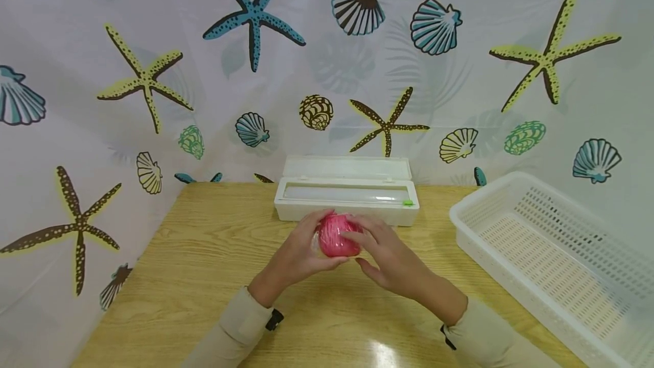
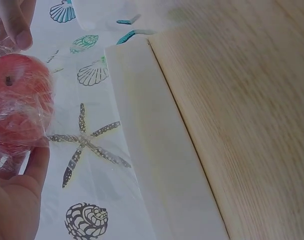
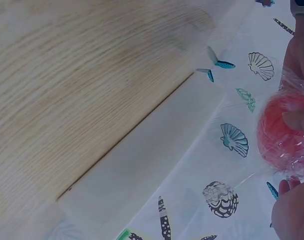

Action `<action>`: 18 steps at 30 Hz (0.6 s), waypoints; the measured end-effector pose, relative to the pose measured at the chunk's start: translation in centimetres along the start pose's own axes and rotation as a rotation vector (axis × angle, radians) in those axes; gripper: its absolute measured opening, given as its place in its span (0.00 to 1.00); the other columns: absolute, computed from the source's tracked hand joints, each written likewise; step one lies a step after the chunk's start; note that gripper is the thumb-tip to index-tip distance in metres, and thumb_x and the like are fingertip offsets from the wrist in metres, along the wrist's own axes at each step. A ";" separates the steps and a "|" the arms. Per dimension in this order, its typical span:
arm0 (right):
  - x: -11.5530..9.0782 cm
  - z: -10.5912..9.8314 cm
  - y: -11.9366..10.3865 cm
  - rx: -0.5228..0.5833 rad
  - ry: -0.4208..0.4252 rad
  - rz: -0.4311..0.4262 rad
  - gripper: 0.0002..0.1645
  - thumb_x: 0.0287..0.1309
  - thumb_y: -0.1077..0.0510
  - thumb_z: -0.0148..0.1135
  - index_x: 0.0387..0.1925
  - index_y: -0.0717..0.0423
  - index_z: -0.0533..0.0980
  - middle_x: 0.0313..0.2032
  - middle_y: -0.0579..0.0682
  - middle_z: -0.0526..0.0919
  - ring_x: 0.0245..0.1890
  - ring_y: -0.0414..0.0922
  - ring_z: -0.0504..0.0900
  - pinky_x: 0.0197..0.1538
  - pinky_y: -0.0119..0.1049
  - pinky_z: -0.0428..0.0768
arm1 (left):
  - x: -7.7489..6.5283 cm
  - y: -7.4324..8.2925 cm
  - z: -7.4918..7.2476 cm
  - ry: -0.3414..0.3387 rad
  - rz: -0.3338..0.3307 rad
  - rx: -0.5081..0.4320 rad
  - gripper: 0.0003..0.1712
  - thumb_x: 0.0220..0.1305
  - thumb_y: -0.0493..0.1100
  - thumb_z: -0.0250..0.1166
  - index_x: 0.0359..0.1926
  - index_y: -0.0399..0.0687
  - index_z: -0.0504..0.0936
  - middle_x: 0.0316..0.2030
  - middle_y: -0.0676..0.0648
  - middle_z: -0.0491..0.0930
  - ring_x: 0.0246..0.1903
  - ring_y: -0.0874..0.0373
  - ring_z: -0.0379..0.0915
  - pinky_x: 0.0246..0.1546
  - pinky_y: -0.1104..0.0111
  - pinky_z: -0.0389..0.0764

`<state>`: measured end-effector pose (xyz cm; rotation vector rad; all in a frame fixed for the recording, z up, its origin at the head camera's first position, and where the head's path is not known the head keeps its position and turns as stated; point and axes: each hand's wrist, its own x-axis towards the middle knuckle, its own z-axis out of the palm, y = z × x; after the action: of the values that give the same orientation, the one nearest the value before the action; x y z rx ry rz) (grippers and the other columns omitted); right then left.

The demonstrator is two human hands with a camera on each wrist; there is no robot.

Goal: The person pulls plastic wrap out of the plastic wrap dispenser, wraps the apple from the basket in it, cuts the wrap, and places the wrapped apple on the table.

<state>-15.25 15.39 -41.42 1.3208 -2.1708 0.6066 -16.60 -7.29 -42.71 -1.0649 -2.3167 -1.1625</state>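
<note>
A red apple (image 1: 337,236) wrapped in crinkled clear cling film is held above the table, in front of the wrap box. My left hand (image 1: 301,249) grips it from the left and below, with the thumb along its near underside. Over its right side reaches my right hand (image 1: 390,254); its fingers touch the film and its thumb stands apart below. In the left wrist view the apple (image 2: 22,95) shows its dark stem under the film. A finger lies across the wrapped apple (image 3: 276,132) in the right wrist view.
Behind the hands stands a white cling film box (image 1: 347,214), lid raised, a roll inside and a green slider at its right end. A white slotted basket (image 1: 460,223) occupies the right side of the wooden table (image 1: 214,243). A shell-and-starfish curtain (image 1: 317,67) hangs behind.
</note>
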 end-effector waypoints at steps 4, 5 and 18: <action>0.3 0.2 0.0 -0.003 0.021 -0.001 0.42 0.38 0.68 0.71 0.60 0.56 0.67 0.63 0.58 0.64 0.62 0.51 0.63 0.57 0.48 0.75 | 0.0 0.0 -0.1 0.010 -0.023 -0.091 0.50 0.41 0.50 0.77 0.64 0.44 0.61 0.56 0.47 0.71 0.53 0.58 0.69 0.49 0.63 0.80; 0.3 0.2 0.0 -0.001 0.023 0.000 0.42 0.38 0.68 0.71 0.60 0.56 0.67 0.63 0.58 0.65 0.61 0.51 0.63 0.57 0.48 0.75 | 0.0 0.0 -0.1 0.012 -0.032 -0.110 0.49 0.41 0.50 0.77 0.63 0.44 0.62 0.55 0.47 0.71 0.53 0.58 0.69 0.48 0.63 0.81; 0.5 0.3 -0.1 0.040 -0.041 0.056 0.46 0.40 0.66 0.73 0.63 0.59 0.63 0.63 0.57 0.63 0.62 0.50 0.62 0.60 0.45 0.73 | 0.0 0.2 0.0 0.003 -0.211 -0.181 0.44 0.44 0.58 0.74 0.60 0.54 0.64 0.52 0.50 0.73 0.50 0.58 0.71 0.44 0.64 0.82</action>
<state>-15.42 14.85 -41.27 1.3077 -2.2456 0.6532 -16.43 -7.20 -42.57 -0.8919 -2.4038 -1.4760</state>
